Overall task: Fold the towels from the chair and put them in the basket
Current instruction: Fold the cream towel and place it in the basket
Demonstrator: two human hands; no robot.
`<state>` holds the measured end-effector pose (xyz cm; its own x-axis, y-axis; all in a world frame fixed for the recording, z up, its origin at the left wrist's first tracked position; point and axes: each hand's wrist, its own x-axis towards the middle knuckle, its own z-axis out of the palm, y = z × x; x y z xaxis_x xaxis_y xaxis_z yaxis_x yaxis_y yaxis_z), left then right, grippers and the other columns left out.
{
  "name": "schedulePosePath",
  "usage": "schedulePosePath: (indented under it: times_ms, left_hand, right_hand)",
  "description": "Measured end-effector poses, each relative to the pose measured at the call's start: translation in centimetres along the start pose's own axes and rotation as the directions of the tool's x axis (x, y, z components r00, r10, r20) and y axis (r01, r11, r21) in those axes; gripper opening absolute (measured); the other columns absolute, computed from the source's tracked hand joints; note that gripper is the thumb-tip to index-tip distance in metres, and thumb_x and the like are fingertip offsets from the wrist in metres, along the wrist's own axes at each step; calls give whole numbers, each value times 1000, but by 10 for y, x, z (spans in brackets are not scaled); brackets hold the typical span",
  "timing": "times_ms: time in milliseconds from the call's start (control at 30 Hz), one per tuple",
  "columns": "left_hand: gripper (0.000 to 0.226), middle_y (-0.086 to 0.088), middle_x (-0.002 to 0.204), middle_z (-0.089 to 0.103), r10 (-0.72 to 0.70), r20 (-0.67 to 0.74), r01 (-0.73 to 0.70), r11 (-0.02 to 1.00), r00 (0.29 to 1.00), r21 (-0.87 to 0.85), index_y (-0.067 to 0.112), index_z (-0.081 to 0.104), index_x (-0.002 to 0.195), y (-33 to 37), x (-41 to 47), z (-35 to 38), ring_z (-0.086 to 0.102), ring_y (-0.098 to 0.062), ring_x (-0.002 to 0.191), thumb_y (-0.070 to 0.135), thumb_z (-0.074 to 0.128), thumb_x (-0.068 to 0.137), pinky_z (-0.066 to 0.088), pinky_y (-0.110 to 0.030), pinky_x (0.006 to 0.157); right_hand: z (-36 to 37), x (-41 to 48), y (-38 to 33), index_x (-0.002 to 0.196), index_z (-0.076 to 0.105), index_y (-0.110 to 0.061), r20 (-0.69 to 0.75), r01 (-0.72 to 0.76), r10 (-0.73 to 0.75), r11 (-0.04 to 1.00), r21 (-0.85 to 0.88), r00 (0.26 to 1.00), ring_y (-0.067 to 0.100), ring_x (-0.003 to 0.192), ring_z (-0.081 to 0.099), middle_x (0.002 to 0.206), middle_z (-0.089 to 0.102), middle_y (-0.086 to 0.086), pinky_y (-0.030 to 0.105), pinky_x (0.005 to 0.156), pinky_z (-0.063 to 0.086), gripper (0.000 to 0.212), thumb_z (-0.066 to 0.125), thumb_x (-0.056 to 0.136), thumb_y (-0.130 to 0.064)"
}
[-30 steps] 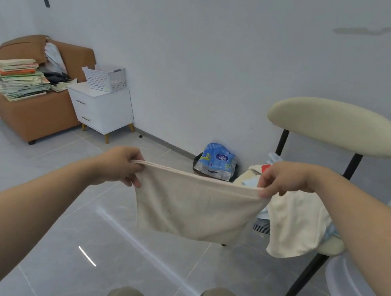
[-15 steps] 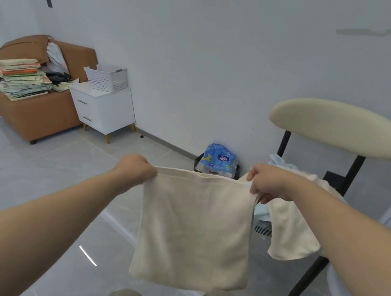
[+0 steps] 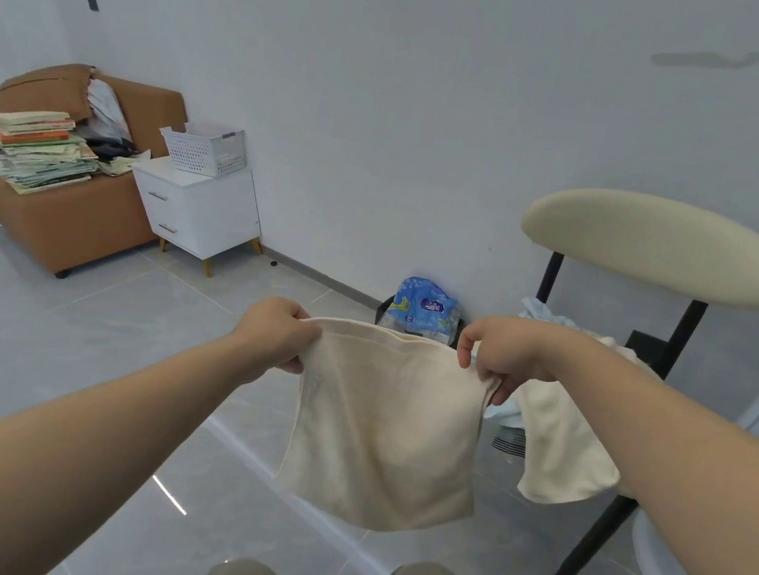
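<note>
A slack grip at either top corner could let the towel [image 3: 385, 427] drop to the floor [image 3: 110, 344] or sag out of square. The left hand [image 3: 278, 336] holds the top left corner in a curled fist; the right hand [image 3: 501, 356] pinches the top right corner. The towel hangs in mid-air, just left of the chair [image 3: 652, 246], where more towels [image 3: 561, 445] lie.

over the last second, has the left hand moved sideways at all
Yes. The left hand, gripping the cream towel, has shifted rightward, closer to the blue pack by the wall and nearer the right hand.
</note>
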<state>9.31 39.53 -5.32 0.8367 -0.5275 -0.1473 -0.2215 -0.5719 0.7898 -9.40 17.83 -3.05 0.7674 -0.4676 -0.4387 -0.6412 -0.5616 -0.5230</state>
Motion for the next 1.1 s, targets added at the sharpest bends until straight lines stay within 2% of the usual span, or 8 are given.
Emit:
schedulePosePath:
  times_ms: [267, 333, 400, 600, 700, 800, 933, 1100]
  left_hand:
    - [12, -5, 92, 67, 149, 14, -148, 962, 989, 230, 18, 68, 94, -7, 5, -7, 66, -24, 80, 16, 56, 94, 57, -32, 60]
    - [11, 1, 94, 68, 194, 45, -197, 908, 980, 370, 24, 68, 92, -12, 8, -14, 64, -19, 86, 21, 58, 95, 53, -30, 68]
    - [10, 7, 95, 69, 224, 69, -228, 840, 972, 493, 31, 69, 92, -16, 8, -22, 63, -15, 90, 26, 60, 95, 49, -28, 71]
    - [16, -11, 75, 74, 45, 67, -64, 948, 997, 313, 8, 64, 92, -18, 3, -17, 74, -21, 69, -2, 53, 90, 62, -40, 74]
    - [11, -6, 71, 75, 68, 29, -73, 961, 997, 266, 9, 67, 84, -14, 3, -18, 73, -24, 80, 2, 60, 79, 61, -46, 78]
    - [13, 1, 66, 74, 96, 33, -101, 967, 995, 233, 8, 68, 83, -3, -5, -17, 73, -20, 80, 17, 59, 81, 61, -43, 81]
    - [26, -1, 64, 73, 132, 9, -131, 974, 991, 186, 5, 69, 81, 11, -13, -9, 73, -19, 75, 27, 57, 88, 58, -36, 72]
    - [15, -1, 75, 74, 212, -2, -203, 937, 977, 285, 14, 68, 78, 18, -21, 2, 69, -18, 78, 27, 65, 84, 60, -35, 70]
  right_hand:
    - [0, 0, 1, 140, 51, -21, -65, -89, 71, 937, -339, 995, 30, 97, 65, 118, 58, 5, 37, 83, 59, 60, 48, 84, 2]
    - [1, 1, 4, 110, 68, -13, -130, -129, 73, 858, -497, 989, 28, 98, 61, 107, 63, 5, 30, 82, 51, 34, 48, 85, -3]
    - [2, 1, 9, 69, 55, -13, -227, -196, 92, 848, -492, 970, 26, 82, 56, 75, 54, 2, 30, 75, 49, 19, 48, 85, -5]
    - [9, 4, 2, 53, 54, -15, -189, -197, 134, 907, -373, 973, 10, 40, 56, 61, 71, 7, 21, 56, 50, 33, 44, 82, -4]
    - [14, 5, -1, 68, 49, -11, -297, -139, 9, 896, -421, 955, 17, 44, 55, 59, 62, 8, 24, 51, 43, 28, 36, 93, -11]
    - [18, 9, 1, 100, 62, -11, -390, -199, -29, 825, -529, 920, 29, 89, 64, 94, 64, 12, 33, 72, 47, 60, 27, 99, -60]
    - [22, 16, -8, 119, 63, -16, -31, -55, 50, 608, -792, 998, 30, 100, 59, 106, 63, 3, 37, 90, 51, 84, 27, 79, -81]
    - [32, -5, -24, 76, 49, -12, 61, 130, -133, 611, -781, 989, 25, 85, 51, 78, 46, 1, 31, 72, 45, 35, 63, 88, -42]
